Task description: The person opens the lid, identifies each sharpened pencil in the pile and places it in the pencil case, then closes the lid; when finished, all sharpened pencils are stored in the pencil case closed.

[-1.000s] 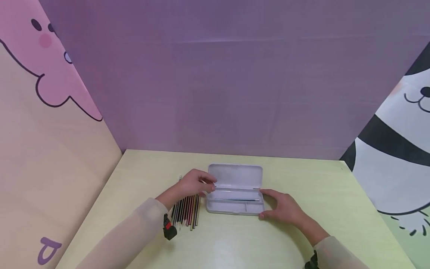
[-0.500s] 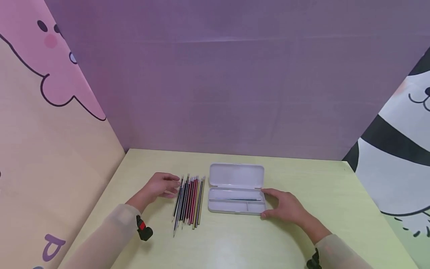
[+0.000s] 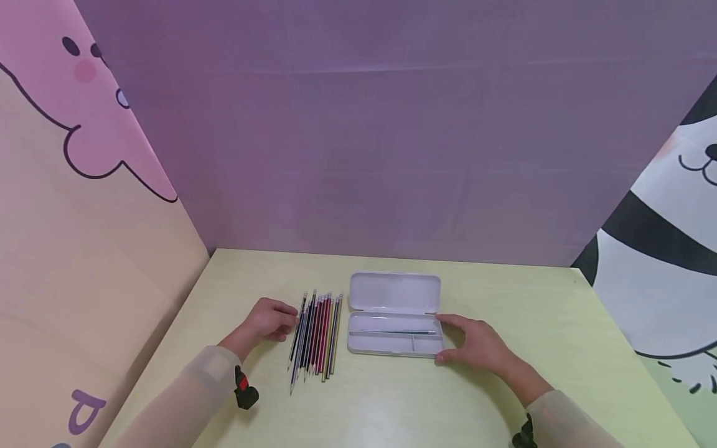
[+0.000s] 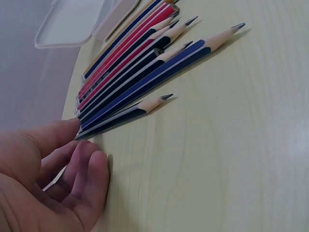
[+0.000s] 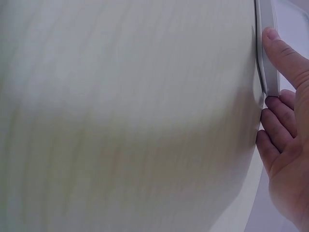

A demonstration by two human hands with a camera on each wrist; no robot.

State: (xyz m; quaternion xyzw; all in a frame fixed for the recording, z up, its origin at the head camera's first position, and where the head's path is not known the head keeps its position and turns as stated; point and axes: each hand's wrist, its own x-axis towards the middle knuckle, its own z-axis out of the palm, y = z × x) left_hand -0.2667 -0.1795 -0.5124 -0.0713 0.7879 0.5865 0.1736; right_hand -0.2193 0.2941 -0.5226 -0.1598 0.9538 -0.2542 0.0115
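Note:
An open white pencil case (image 3: 394, 292) lies on the table, its lid tipped back. One dark pencil (image 3: 392, 331) rests in its long compartment. To the left, several pencils (image 3: 316, 336) in dark, blue, red and yellow lie side by side, sharpened tips mostly toward the near edge. My left hand (image 3: 272, 319) is at their far left, its thumb and fingertips pinching the eraser end of the outermost dark pencil (image 4: 120, 121). My right hand (image 3: 470, 341) holds the right end of the case, thumb (image 5: 274, 36) on the near edge and fingers at the far side.
The pale wooden table (image 3: 381, 404) meets a purple wall panel (image 3: 392, 155) at the back. A side panel (image 3: 112, 280) with a pink cartoon stands at the left, a panda-printed one (image 3: 661, 274) at the right.
My left hand has moved from over the case leftward to the far side of the pencils, and its fingers have closed on the outermost one. The right hand has stayed at the case.

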